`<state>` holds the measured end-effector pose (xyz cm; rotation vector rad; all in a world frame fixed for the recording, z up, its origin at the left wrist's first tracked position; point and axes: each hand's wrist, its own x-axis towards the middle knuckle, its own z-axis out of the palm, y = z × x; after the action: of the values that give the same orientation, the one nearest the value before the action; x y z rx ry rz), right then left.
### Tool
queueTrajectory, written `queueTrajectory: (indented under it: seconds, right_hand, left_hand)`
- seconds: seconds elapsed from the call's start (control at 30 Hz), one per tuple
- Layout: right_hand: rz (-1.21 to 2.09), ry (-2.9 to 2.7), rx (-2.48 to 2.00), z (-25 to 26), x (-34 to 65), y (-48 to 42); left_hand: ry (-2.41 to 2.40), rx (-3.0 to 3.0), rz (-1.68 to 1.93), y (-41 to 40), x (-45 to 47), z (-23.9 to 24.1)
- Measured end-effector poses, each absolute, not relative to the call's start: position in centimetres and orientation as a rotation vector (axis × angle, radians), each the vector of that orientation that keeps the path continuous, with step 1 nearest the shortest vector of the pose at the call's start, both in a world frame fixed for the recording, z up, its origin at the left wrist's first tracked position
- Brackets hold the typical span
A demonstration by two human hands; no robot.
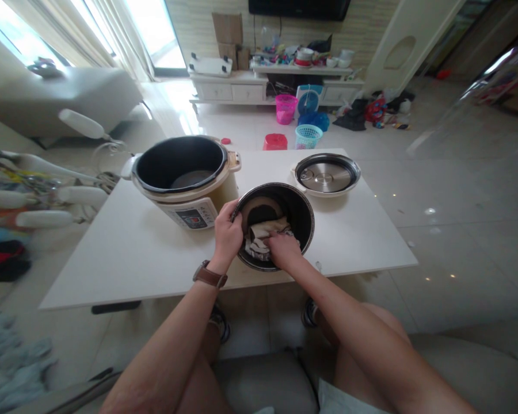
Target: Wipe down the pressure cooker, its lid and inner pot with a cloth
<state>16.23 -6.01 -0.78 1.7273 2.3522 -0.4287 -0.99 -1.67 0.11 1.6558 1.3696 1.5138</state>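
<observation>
A dark inner pot (304,215) stands near the front edge of the white table (133,253). My left hand (227,233) grips the pot's left rim, fingers curled over it. My right hand (284,251) is inside the pot, closed on a beige and grey cloth (263,233) pressed against the pot's wall. A brown watch (209,275) is on my left wrist.
A cream rice cooker body (185,178) sits open to the left of the pot. Its lid (327,174) lies upside down at the back right. Coloured baskets (307,135) stand on the floor beyond. A drying rack (43,190) is at the left.
</observation>
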Motion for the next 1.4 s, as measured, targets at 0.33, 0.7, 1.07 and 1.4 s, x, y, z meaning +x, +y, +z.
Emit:
queueTrajectory:
  seconds: [0.33,0.7,1.07,1.4]
  right_hand:
    - [-0.411,2.365,1.735,-0.60,16.28,-6.27]
    - [-0.424,2.351,1.728,-0.53,16.29,-6.22]
    - [-0.410,2.372,1.732,-0.54,16.36,-6.29]
    - [-0.414,2.372,1.730,-0.54,16.35,-6.29]
  left_hand:
    - [1.374,1.638,1.495,-1.99,-0.70,0.67]
    - [1.367,1.629,1.518,-2.04,-0.54,0.91]
    - [1.349,1.621,1.523,-2.03,-0.57,0.85]
    - [1.351,1.662,1.503,-1.89,-0.72,0.61]
